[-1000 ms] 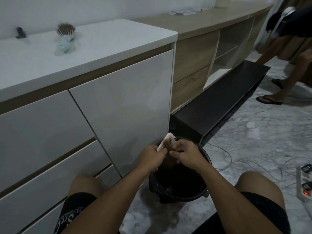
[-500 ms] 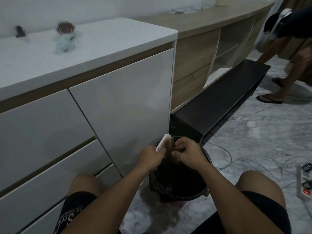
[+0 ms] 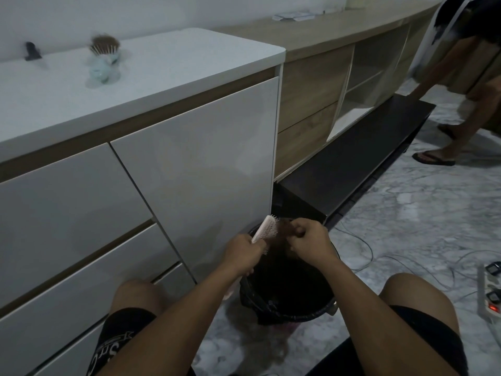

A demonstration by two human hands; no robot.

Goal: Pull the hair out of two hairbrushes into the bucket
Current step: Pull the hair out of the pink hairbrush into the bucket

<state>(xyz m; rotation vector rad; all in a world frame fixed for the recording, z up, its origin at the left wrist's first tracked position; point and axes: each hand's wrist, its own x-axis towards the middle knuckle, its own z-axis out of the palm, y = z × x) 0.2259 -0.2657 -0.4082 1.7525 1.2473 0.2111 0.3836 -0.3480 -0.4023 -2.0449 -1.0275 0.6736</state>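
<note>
A black bucket (image 3: 295, 310) lined with a dark bag stands on the floor between my knees. Over its far rim my left hand (image 3: 242, 255) grips the handle of a pale pink hairbrush (image 3: 267, 230), bristles facing right. My right hand (image 3: 310, 241) pinches a brown clump of hair (image 3: 284, 229) right at the bristles. A second, light blue hairbrush (image 3: 104, 62) stuffed with brown hair lies on the white cabinet top (image 3: 176, 66) at the upper left.
White drawers (image 3: 67, 213) stand close on the left, a low black bench (image 3: 352, 164) behind the bucket. Cables and a power strip (image 3: 489, 297) lie on the marble floor at right. Another person's legs (image 3: 444, 131) are at the far right.
My right hand has shifted slightly up and right, drawing a larger brown clump of hair off the pink brush's bristles. The left hand keeps the brush over the bucket.
</note>
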